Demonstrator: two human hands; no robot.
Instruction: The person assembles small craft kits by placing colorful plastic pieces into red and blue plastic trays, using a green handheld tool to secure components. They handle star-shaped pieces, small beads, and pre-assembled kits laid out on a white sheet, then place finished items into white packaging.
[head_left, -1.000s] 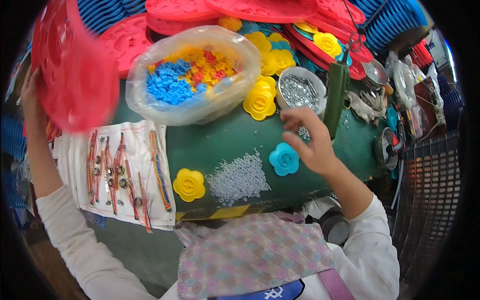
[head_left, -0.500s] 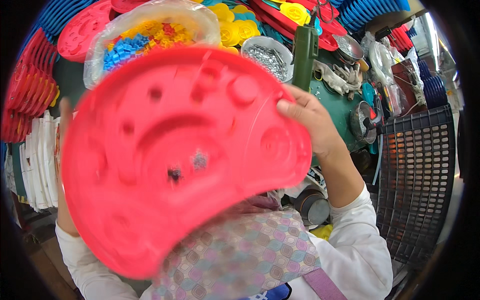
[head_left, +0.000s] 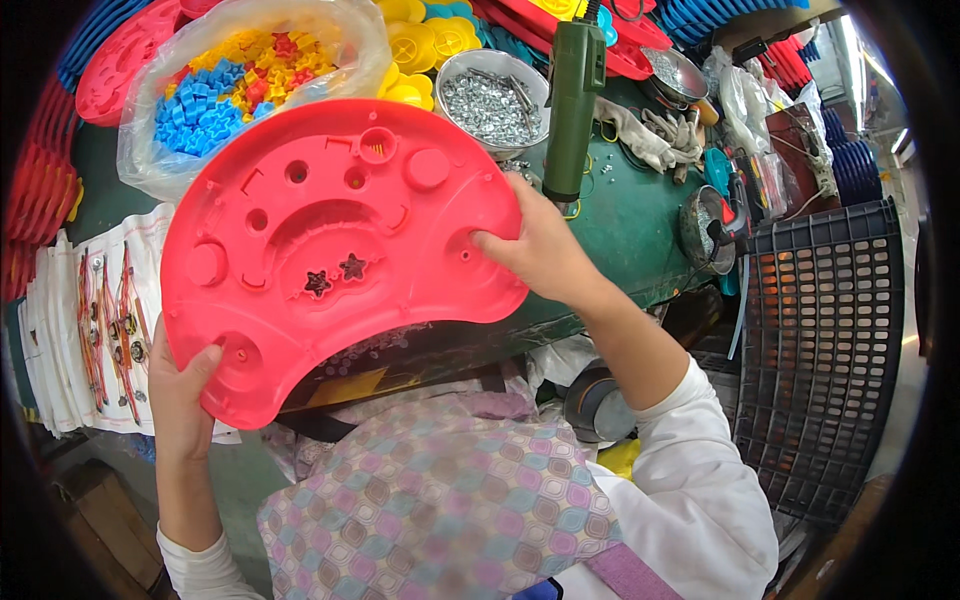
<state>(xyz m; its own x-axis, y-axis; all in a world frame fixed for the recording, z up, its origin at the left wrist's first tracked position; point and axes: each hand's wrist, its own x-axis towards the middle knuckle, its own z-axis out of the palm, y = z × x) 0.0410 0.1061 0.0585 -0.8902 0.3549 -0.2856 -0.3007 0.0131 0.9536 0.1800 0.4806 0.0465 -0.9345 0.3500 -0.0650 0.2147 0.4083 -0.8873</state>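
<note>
Between my hands is a curved red plastic panel [head_left: 330,215], held over the near edge of the green table [head_left: 640,262]. Round posts, holes and two star-shaped openings show on the side toward me. My left hand [head_left: 185,375] grips its lower left end, thumb on top. At its right end my right hand [head_left: 535,240] closes on the rim, with the thumb pressed beside a shallow round hollow. The fingers of both hands are partly hidden beneath the panel. Just beyond my right hand hangs a green electric screwdriver [head_left: 573,110].
Behind the panel are a plastic bag [head_left: 150,150] of small coloured star pieces and a bowl [head_left: 543,125] of screws. Wired parts [head_left: 120,330] lie on white sheets at left. Work gloves [head_left: 655,140] lie at right, above a dark plastic crate [head_left: 820,350].
The red panel has moved down and away from me, and it appears smaller and steadier. My left hand, mostly hidden before, now shows at its lower left end.
</note>
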